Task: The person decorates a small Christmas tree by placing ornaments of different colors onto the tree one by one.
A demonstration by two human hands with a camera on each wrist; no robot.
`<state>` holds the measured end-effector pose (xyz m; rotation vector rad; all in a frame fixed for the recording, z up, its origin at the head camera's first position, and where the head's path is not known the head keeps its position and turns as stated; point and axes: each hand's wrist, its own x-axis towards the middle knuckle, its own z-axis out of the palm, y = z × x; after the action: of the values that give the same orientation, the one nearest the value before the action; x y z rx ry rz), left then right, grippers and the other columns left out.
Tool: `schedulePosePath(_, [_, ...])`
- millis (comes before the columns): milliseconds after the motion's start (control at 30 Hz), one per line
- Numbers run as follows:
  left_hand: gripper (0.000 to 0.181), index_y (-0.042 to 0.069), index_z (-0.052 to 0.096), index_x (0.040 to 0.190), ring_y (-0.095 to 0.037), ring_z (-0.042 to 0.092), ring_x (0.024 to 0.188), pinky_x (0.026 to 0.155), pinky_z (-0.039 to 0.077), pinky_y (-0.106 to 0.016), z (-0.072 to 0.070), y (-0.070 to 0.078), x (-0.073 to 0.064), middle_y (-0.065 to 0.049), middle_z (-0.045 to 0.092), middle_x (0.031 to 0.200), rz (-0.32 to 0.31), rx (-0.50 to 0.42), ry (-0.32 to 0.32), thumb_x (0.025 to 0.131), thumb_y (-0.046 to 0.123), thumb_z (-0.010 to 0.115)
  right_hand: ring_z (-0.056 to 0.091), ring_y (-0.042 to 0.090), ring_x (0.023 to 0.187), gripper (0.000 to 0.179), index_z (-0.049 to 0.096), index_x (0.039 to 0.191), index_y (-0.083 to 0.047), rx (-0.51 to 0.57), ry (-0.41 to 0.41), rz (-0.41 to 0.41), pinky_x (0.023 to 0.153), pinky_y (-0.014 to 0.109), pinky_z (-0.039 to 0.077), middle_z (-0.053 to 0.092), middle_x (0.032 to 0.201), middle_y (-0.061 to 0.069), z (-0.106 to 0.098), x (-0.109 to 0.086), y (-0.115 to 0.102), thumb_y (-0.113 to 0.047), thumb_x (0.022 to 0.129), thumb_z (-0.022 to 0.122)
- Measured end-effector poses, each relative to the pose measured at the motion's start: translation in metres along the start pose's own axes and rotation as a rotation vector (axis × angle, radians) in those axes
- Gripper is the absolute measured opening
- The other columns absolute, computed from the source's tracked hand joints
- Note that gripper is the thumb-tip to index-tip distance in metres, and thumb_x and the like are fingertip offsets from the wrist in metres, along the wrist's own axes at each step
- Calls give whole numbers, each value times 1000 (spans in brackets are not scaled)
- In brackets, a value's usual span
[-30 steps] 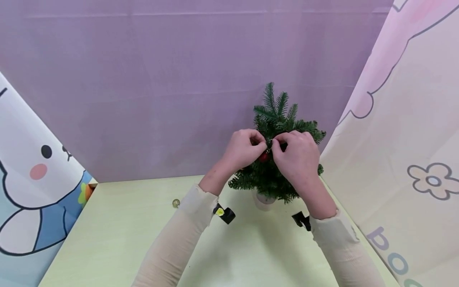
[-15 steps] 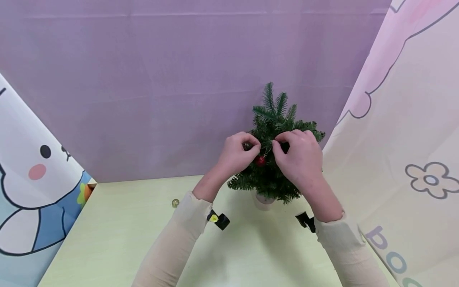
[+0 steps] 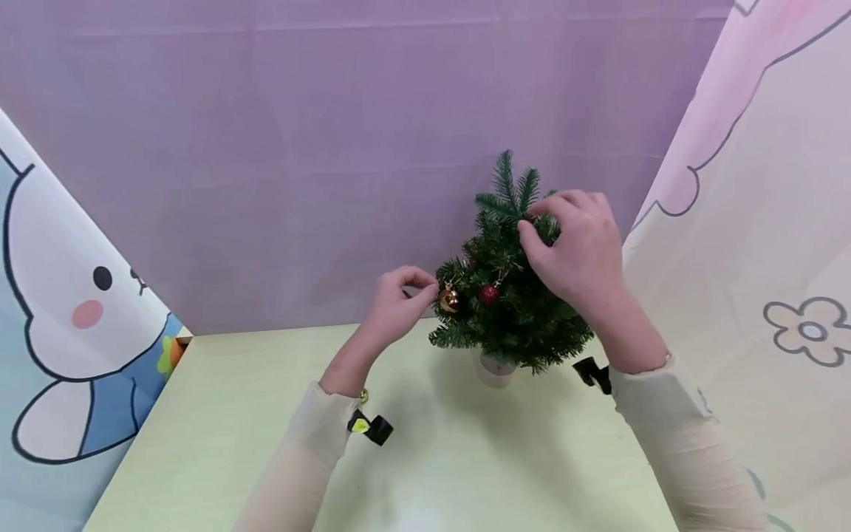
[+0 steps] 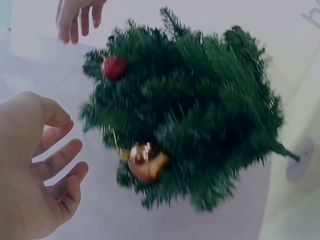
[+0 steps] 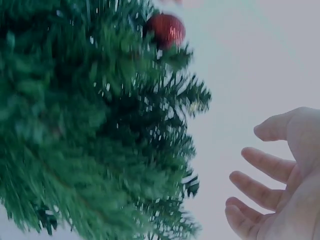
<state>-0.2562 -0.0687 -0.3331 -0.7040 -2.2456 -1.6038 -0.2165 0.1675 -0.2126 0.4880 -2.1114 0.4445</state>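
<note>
A small green Christmas tree stands in a pale pot on the table. A shiny red bauble hangs on its front, and a gold bauble hangs at its left side. My left hand is just left of the gold bauble. In the left wrist view its loosely curved fingers hold nothing and are apart from the branches. My right hand hovers by the upper right of the tree, fingers spread and holding nothing; the right wrist view shows a gap between its fingers and the needles.
A small round gold piece lies on the light table, partly behind my left wrist. A purple backdrop rises behind the tree. Printed cloth panels flank both sides, the right panel close to my right arm.
Both hands have drawn apart from the tree's front, the left moving left and down, the right moving up and right. The red bauble now hangs in full view, and the gold bauble shows.
</note>
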Motion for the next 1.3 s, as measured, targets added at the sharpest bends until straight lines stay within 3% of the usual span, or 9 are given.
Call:
schedulePosePath(133, [10,14,65,86,-12,53,77,63,47,-30,-17,-20,-13,3,59,83,-61,20,24,84,22,59,43,29,99,28,65,97,-8,49,-80,97,83,42,31,57,104,9,-2,11,10,-30,80,61])
schedulePosePath(333, [12,15,65,84,-14,53,79,68,45,-33,-48,-70,-45,1,60,81,-148,66,66,84,26,61,36,29,116,40,58,114,-11,113,-207,205,95,46,25,49,121,9,0,22,35,-37,83,55])
schedulePosePath(600, [14,9,65,86,-15,55,79,72,44,-34,-82,-114,-87,1,61,81,-250,161,125,83,22,62,23,23,127,59,42,132,-20,229,-351,384,98,51,20,32,138,3,4,24,73,-53,83,46])
schedulePosePath(700, [10,9,65,85,-16,55,78,71,44,-34,-87,-125,-104,0,61,80,-286,175,120,83,18,62,21,26,128,62,39,133,-23,307,-417,439,96,55,20,27,140,3,5,17,84,-57,82,45])
schedulePosePath(900, [8,15,65,84,-15,56,78,66,46,-30,-89,-145,-132,0,63,80,-357,201,82,83,22,62,37,28,118,57,43,131,-14,495,-447,478,91,51,30,41,130,10,1,2,94,-49,85,46])
schedulePosePath(1100, [6,13,65,83,-16,55,78,65,46,-30,-91,-160,-147,0,62,80,-395,218,106,82,19,63,41,21,109,54,45,130,-13,542,-443,458,90,45,31,46,123,8,-5,3,92,-45,87,46])
schedulePosePath(1300, [8,12,66,86,-14,55,79,69,44,-32,-76,-168,-160,6,61,79,-410,262,28,80,18,64,41,20,110,52,41,131,-12,541,-453,466,92,44,30,43,125,11,-20,-11,89,-42,89,45])
